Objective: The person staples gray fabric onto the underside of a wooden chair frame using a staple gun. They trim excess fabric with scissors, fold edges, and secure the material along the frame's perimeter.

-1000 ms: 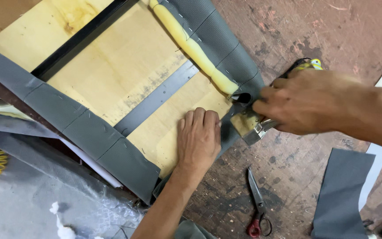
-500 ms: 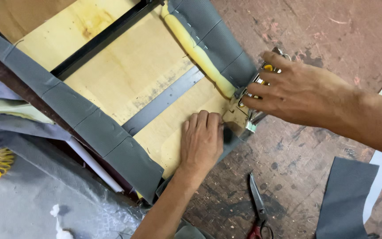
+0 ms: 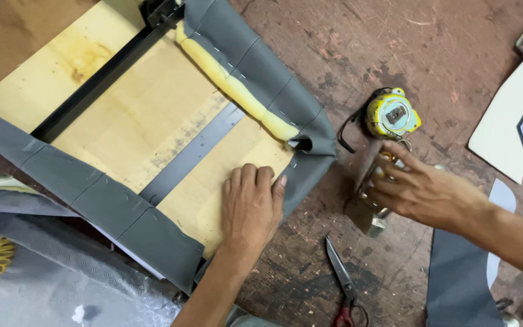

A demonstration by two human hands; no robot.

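Upholstery w/shop: scissors (image 3: 345,284), scarred bench (image 3: 346,54)

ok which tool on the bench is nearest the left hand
The scissors, red-handled, just right of the left hand's wrist. The stapler and yellow tape measure lie farther off, by the right hand.

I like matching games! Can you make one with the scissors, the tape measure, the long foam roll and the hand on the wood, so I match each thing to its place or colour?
Things:
1. scissors
2. tape measure
3. foam roll
4. left hand

Descriptions:
A. pale yellow, lying along the grey fabric edge
B. pressed flat on the wooden board
C. red handles, lying on the brown worktop
D. round yellow case, just above the right hand

Pairs: 1-C, 2-D, 3-A, 4-B
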